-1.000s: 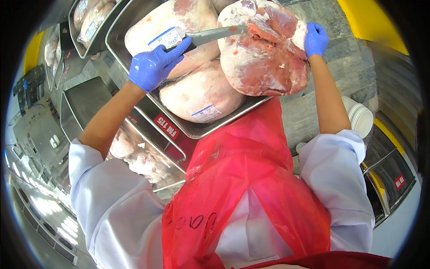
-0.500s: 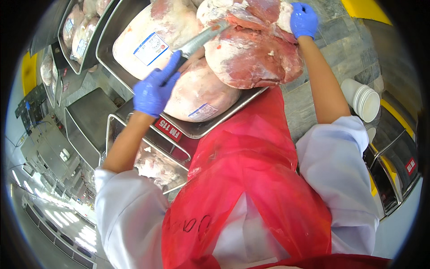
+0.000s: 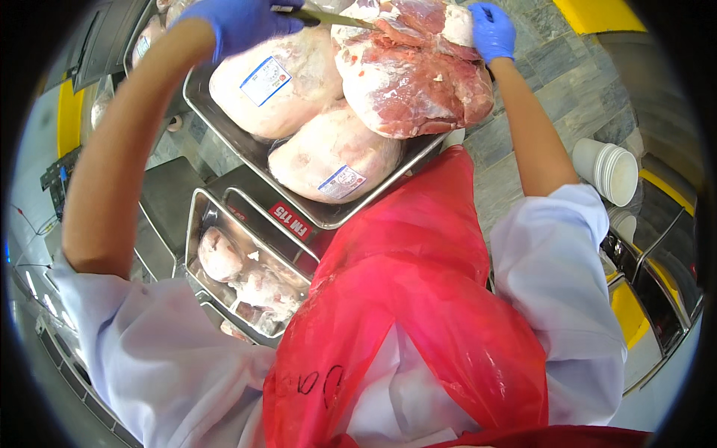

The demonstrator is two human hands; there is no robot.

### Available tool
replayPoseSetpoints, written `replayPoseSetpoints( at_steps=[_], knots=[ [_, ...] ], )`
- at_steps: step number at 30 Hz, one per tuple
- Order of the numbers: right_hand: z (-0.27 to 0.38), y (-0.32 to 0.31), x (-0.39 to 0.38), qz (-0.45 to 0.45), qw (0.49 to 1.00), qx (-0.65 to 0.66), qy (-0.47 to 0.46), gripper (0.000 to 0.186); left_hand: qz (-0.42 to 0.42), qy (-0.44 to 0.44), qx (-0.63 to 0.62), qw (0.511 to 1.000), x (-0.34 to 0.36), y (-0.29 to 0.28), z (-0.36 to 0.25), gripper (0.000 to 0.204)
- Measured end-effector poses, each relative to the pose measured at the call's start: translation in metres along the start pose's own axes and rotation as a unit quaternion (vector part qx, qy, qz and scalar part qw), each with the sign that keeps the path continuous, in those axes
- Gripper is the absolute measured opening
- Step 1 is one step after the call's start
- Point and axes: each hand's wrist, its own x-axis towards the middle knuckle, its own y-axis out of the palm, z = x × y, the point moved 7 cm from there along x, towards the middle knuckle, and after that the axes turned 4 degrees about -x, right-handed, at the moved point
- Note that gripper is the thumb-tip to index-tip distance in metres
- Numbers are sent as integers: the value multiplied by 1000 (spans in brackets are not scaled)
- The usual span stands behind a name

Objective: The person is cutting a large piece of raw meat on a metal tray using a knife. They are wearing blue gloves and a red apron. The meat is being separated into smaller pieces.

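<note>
My blue-gloved left hand point(image 3: 250, 24) is closed round the dark handle of a knife point(image 3: 340, 19) at the top of the view. The blade lies across toward a large opened cut of raw meat point(image 3: 418, 82), its tip at the upper left part of the red flesh. At the far edge of that cut, my gloved right hand point(image 3: 493, 31) is closed on the pale fatty end of the meat. The cut rests partly over other whole pieces, among them a pale leg of meat point(image 3: 328, 153) and a larger pale piece point(image 3: 299, 82), both labelled.
A deep metal tray point(image 3: 231, 145) holds the meat. Below it, a wire-rimmed metal bin point(image 3: 196, 250) contains pale trimmings point(image 3: 261, 287). Stacked white buckets point(image 3: 605, 170) are on the right, over grey floor tiles point(image 3: 579, 82). My red apron point(image 3: 403, 276) touches the tray's near side.
My left hand has swung up and away with the knife, turning the blade from a slant to nearly level. The right hand keeps its hold, shifted slightly in view.
</note>
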Motion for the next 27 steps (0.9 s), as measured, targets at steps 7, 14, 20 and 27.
replayPoseSetpoints(
  at_steps=[7,14,20,27],
  knots=[
    [-29,-64,-33,156,914,213,307,23,-40,-124,-277,952,-145,51,22,48],
    [-54,-77,-43,196,977,-17,76,50,-18,-198,-413,889,-210,97,13,48],
    [-35,-19,-87,290,935,7,202,68,-47,-141,-420,895,-176,87,-36,46],
    [-58,-22,-106,154,930,151,298,59,-30,-118,-397,910,-148,95,-58,46]
  ],
)
